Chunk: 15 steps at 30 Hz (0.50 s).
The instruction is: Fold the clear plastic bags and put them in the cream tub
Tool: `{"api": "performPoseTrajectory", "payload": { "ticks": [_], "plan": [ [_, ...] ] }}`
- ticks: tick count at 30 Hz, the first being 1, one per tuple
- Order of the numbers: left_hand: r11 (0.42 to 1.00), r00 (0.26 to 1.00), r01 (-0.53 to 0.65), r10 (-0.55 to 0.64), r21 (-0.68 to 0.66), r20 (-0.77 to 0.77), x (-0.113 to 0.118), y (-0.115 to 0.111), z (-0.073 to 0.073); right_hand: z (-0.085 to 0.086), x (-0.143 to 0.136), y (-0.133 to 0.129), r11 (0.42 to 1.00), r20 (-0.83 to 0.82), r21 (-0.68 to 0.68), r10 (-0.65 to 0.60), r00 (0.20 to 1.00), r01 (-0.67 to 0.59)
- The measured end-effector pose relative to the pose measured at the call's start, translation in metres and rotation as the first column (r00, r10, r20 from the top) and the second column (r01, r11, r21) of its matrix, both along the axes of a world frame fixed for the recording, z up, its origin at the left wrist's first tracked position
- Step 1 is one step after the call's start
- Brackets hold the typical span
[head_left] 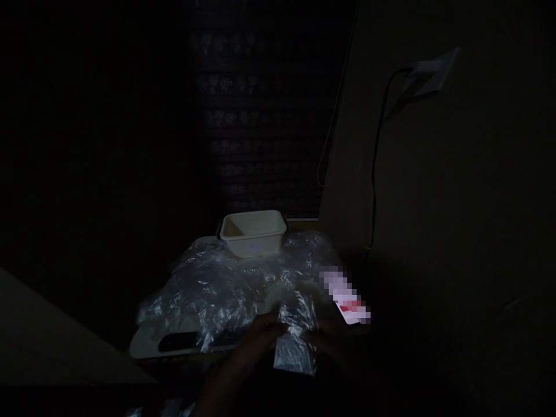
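A clear plastic bag [296, 350] is held between my two hands near the front edge of a small pale table. My left hand [263, 333] pinches its left side, and my right hand [325, 336] grips it from the right; both are dim in the dark room. The bag is gathered at the middle, with a flat part hanging below and a crinkled part above. A spread of loose clear plastic bags [208, 289] covers much of the table just beyond my hands.
A cream plastic tub [256, 243] stands at the table's back. A lit phone [350, 313], partly blurred out, lies at the right edge. The table [141, 344] has a handle slot in front. A black cord [374, 174] hangs from a wall outlet [434, 72]; a dark blind [269, 116] is behind.
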<state>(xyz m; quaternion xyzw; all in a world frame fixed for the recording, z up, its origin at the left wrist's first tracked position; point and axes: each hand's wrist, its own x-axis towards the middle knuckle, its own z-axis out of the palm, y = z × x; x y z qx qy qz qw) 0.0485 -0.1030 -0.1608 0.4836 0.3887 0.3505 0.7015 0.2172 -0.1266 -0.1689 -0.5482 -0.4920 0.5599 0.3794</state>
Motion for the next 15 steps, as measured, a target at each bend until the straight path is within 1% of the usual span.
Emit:
{"api": "performPoseTrajectory", "payload": {
  "ticks": [2, 5, 7, 10, 13, 15],
  "plan": [
    [0.999, 0.999, -0.05, 0.05, 0.011, 0.016, 0.002, -0.003, 0.003, 0.002, 0.0, -0.001, 1.0, -0.012, 0.016, -0.024, 1.0, 0.024],
    [0.992, 0.992, -0.121, 0.122, 0.037, -0.018, 0.002, -0.005, 0.002, -0.003, -0.004, 0.0, 0.999, -0.038, 0.003, -0.045, 0.998, 0.045],
    [0.991, 0.99, -0.13, 0.132, 0.037, -0.056, 0.0, -0.003, -0.002, -0.009, -0.006, 0.002, 0.997, -0.048, -0.015, -0.081, 0.996, 0.08],
    [0.993, 0.99, -0.109, 0.112, 0.038, -0.089, -0.002, 0.001, -0.008, -0.016, -0.009, 0.006, 0.99, -0.085, -0.018, -0.139, 0.987, 0.138],
    [0.991, 0.991, -0.127, 0.129, 0.052, -0.038, -0.002, 0.002, -0.01, -0.016, -0.012, 0.009, 0.993, -0.174, -0.032, -0.118, 0.978, 0.114],
    [0.991, 0.991, -0.132, 0.133, 0.026, -0.003, -0.002, 0.001, -0.008, -0.015, -0.013, 0.009, 0.996, -0.259, -0.06, -0.08, 0.962, 0.067]
  ]
}}
